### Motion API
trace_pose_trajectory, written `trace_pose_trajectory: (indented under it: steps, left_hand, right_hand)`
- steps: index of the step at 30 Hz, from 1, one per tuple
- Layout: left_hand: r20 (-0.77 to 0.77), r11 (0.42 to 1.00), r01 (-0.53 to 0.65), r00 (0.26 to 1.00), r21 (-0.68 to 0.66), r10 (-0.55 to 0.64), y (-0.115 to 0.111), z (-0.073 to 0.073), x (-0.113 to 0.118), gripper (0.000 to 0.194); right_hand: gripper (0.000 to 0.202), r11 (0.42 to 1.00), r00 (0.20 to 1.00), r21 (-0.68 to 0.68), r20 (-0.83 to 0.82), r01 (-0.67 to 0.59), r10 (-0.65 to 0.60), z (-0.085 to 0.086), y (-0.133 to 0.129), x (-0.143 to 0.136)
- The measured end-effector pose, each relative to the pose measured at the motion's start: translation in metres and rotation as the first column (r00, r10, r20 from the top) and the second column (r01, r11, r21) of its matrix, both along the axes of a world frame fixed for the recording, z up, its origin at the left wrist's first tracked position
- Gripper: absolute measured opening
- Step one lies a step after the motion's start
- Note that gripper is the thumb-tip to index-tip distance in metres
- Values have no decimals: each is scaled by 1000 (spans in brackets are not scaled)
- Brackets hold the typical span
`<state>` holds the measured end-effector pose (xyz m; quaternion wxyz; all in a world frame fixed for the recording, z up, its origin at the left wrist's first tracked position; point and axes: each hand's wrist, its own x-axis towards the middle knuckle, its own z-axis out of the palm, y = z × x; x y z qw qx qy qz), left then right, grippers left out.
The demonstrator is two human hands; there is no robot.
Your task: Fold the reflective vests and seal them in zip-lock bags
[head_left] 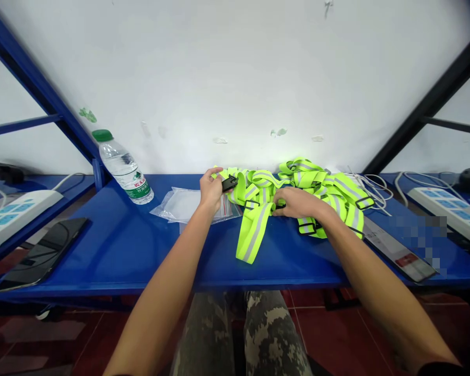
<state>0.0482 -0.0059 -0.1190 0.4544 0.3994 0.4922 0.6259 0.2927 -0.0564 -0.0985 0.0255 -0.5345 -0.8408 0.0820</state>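
A tangle of neon yellow-green reflective straps (341, 184) with grey stripes and black adjusters lies against the wall at the back of the blue table. My left hand (211, 189) is closed on a black plastic buckle (229, 183) at the left end of the straps. At the middle of the tangle, my right hand (295, 202) pinches a small black part, perhaps another buckle, mostly hidden by the fingers. One loose strap end (253, 235) hangs toward the front between the hands. Clear plastic zip bags (180, 203) lie beneath and left of my left hand.
A water bottle (127, 172) with a green cap stands at the left. Phones (47, 250) lie on the blue table (121, 256) at left and right, the right one (399, 250) beside white cables (376, 190). White power strips (450, 209) sit at both sides, near slanted frame bars.
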Motion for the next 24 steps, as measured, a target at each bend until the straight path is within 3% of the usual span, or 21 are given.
trace_pose_trajectory:
  steps: [3, 6, 11, 16, 19, 21, 22, 24]
  left_hand:
    - [293, 992, 128, 949, -17, -118, -4, 11, -3, 26]
    - [456, 965, 259, 856, 27, -243, -9, 18, -7, 36]
    - [490, 903, 381, 759, 198, -427, -15, 18, -5, 64]
    - [428, 899, 384, 790, 212, -439, -16, 16, 2, 80]
    - [414, 911, 366, 811, 191, -412, -15, 17, 6, 82]
    - [408, 934, 325, 841, 147, -357, -13, 17, 8, 76]
    - [402, 960, 261, 871, 106, -281, -11, 17, 8, 72]
    - [349, 1000, -7, 937, 30, -4, -8, 15, 4, 66]
  right_hand:
    - [18, 998, 999, 63, 37, -1, -1, 4, 3, 1]
    - [24, 995, 989, 94, 148, -35, 20, 3, 0, -3]
    - [22, 967, 917, 245, 397, -74, -31, -14, -13, -21]
    - [28, 931, 918, 355, 391, -83, -67, -25, -11, -22]
    - [34, 931, 969, 363, 240, -33, -59, -22, 0, -10]
    - [39, 904, 996, 418, -10, 88, -92, -10, 11, 4]
    - [39, 880, 982, 446, -162, 163, -99, 0, 18, 13]
    - [34, 800, 876, 482, -471, 357, -107, 28, 34, 35]
